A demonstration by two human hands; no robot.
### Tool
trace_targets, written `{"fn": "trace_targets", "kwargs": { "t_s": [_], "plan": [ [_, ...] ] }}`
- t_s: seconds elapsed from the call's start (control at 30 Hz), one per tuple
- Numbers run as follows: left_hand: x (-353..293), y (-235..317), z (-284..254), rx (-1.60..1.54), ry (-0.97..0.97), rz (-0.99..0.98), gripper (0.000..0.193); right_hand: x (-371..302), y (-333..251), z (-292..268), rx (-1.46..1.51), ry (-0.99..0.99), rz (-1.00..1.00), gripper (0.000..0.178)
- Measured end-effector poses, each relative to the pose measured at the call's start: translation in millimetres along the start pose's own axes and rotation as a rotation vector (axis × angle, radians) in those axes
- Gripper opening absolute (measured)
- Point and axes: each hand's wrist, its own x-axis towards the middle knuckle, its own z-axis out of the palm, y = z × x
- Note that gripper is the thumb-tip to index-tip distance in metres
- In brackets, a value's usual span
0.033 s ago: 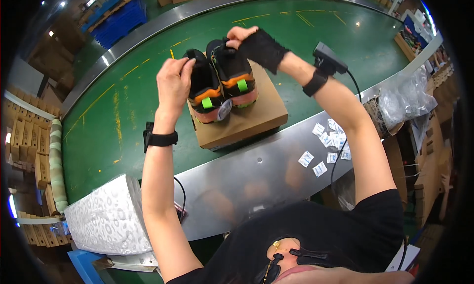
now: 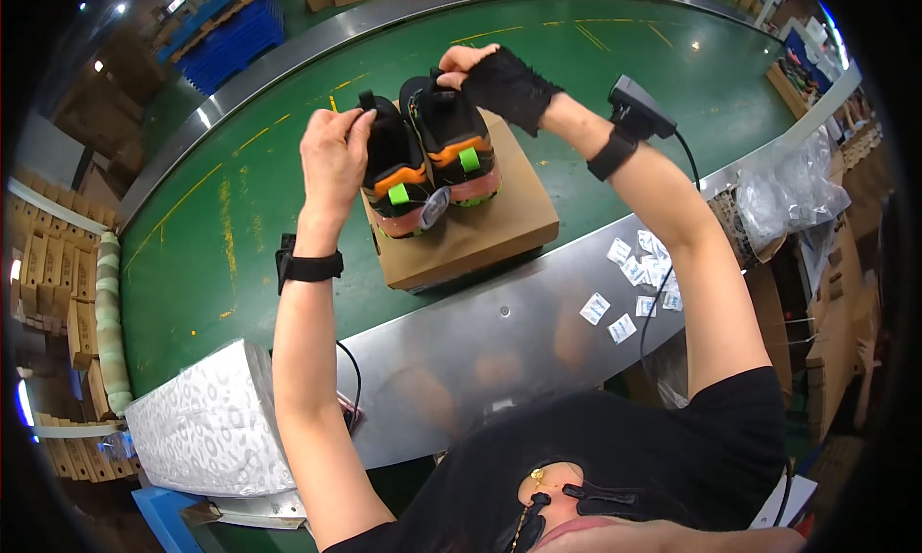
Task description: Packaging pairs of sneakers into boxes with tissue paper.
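A pair of black shoes with orange trim, bright green heel tabs and pinkish soles sits on a brown cardboard box, heels towards me. My left hand (image 2: 333, 159) pinches the upper edge of the left shoe (image 2: 392, 154), close to its black loop. In a black fingerless glove, my right hand (image 2: 495, 80) has its fingertips closed at the top of the right shoe (image 2: 449, 130). Just what each pinch holds is partly hidden. A pale oval tag (image 2: 435, 208) hangs between the heels. Beneath the shoes, the box (image 2: 480, 247) straddles the green surface and the metal edge.
Small white packets (image 2: 622, 329) lie scattered on the metal ledge (image 2: 451, 322) to the right. Clear plastic bags (image 2: 783, 193) are heaped beyond them. At the left stands a grey-white patterned wrapped block (image 2: 211, 423). A cabled device (image 2: 642, 106) is strapped to my right forearm.
Both hands have shifted very slightly left and away from me. The left shoe has moved a little, and the oval tag shows more of its face.
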Motion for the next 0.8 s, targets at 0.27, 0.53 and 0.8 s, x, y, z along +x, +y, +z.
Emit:
{"fn": "trace_targets", "kwargs": {
  "t_s": [0.27, 0.53, 0.8],
  "plan": [
    [-16, 5, -26, 0.256, -0.267, 0.176, 0.029, -31, -32, -3, -0.408, -0.146, -0.118, 0.028],
    [-24, -48, -116, 0.53, -0.113, 0.104, 0.031, -48, 46, -73, -0.237, -0.033, 0.153, 0.033],
    [-131, -104, -118, 0.776, -0.472, -0.131, 0.023, -174, 185, -68, -0.523, 0.045, 0.213, 0.024]
  ]
}}
